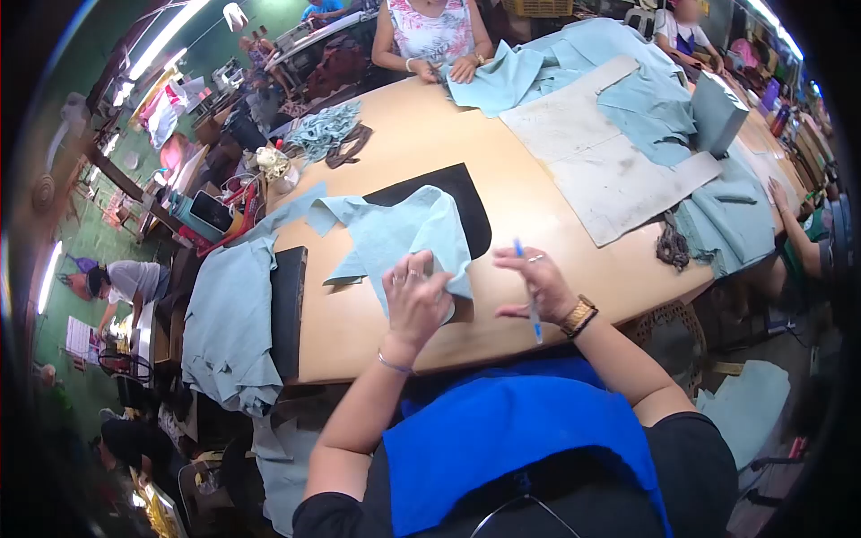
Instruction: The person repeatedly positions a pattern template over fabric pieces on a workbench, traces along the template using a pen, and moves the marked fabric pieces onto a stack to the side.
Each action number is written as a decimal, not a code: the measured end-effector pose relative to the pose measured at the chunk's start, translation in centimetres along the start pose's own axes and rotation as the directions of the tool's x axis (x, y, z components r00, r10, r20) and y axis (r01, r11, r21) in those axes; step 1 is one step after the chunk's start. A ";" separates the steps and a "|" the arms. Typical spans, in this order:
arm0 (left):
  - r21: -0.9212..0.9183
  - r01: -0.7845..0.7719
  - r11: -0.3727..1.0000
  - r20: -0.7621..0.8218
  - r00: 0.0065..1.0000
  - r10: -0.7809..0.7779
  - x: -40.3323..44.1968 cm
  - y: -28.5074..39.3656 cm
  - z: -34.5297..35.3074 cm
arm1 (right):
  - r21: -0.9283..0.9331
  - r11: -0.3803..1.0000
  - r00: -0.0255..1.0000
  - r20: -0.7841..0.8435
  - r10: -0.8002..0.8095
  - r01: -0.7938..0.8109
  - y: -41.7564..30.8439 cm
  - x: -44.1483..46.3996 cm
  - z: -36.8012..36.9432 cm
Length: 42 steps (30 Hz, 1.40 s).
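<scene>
A light blue-green leather piece (395, 224) lies in front of me, partly over a black sheet (471, 202). My left hand (417, 300) is at the piece's near right edge, its fingers bent and pressed together; whatever they hold is too small or hidden to name. To the right, my right hand (543, 291) is raised over the bare wood of the table (516, 345) with its fingers apart. A blue and white pen (535, 314) rests in that hand, upright and blurred. The right wrist wears a gold watch.
Stacked blue-green leather (229, 323) and a dark board (287, 314) lie at the left. A large grey-white sheet (592, 148) and more leather cover the right. A co-worker (432, 40) handles leather across the table. Blue-green scraps (325, 130) lie at the back left.
</scene>
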<state>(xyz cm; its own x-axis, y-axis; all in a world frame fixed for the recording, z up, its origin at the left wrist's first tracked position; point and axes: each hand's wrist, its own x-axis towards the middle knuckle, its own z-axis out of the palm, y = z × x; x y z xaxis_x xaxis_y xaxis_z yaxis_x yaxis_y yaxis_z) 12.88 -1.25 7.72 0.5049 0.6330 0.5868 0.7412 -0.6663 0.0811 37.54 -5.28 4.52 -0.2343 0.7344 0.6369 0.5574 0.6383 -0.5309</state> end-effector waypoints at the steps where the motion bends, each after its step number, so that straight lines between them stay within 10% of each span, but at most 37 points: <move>1: 0.000 0.007 1.000 -0.041 0.999 -0.007 -1.2 0.5 0.4 | -0.027 0.999 0.997 0.075 -0.025 0.027 -0.8 0.2 0.2; 4: -0.035 0.142 0.989 -0.051 0.988 -0.144 -5.0 -0.7 -0.2 | 0.021 0.972 0.968 0.104 0.229 -0.232 3.3 0.4 2.2; 9: -0.306 0.236 0.922 -0.370 0.863 -0.344 -10.3 -6.5 -3.6 | -0.283 0.951 0.922 0.321 0.215 -0.124 5.7 2.8 4.2; 11: -0.833 0.279 0.477 -0.165 0.698 -0.697 -12.6 -6.1 -5.2 | -0.320 0.944 0.912 0.357 0.204 -0.086 6.3 4.1 6.1; 14: -0.555 0.314 0.771 -0.343 0.757 -0.556 -13.1 -5.7 -6.8 | -0.351 0.917 0.895 0.322 0.308 -0.189 6.3 5.6 7.9; 16: -0.797 0.276 0.538 -0.262 0.644 -0.719 -13.0 -5.4 -6.2 | -0.351 0.906 0.900 0.272 0.342 -0.238 6.3 6.1 8.7; 20: -0.649 0.383 0.657 -0.103 0.812 -0.575 -11.2 -6.4 -4.2 | -0.330 0.906 0.908 0.233 0.349 -0.264 5.7 6.8 8.5; 23: -0.587 0.447 0.675 0.029 0.845 -0.534 -7.3 -4.8 -4.1 | 0.116 0.957 0.963 0.077 0.258 -0.266 4.4 6.7 8.1; 26: -0.590 0.429 0.684 0.062 0.869 -0.492 -4.2 -3.5 -3.4 | 0.248 0.967 0.997 0.041 -0.073 0.060 -1.3 6.5 5.5; 39: -0.260 0.472 0.842 0.141 0.882 -0.451 -3.8 -3.6 -5.2 | -0.042 0.996 0.987 -0.140 -0.082 0.076 -3.8 9.1 -5.9; 42: -0.285 0.424 0.860 0.024 0.900 -0.436 -4.9 -6.0 -7.1 | -0.031 0.999 0.998 0.044 -0.039 0.040 -5.4 10.0 -10.5</move>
<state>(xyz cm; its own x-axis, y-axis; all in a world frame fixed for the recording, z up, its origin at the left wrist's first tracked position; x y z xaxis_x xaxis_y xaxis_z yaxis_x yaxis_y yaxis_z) 2.79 -3.16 10.05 0.1421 0.8695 0.4731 0.7255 -0.4166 0.5478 40.58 -3.81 19.66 -0.2909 0.7186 0.6316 0.5721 0.6598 -0.4872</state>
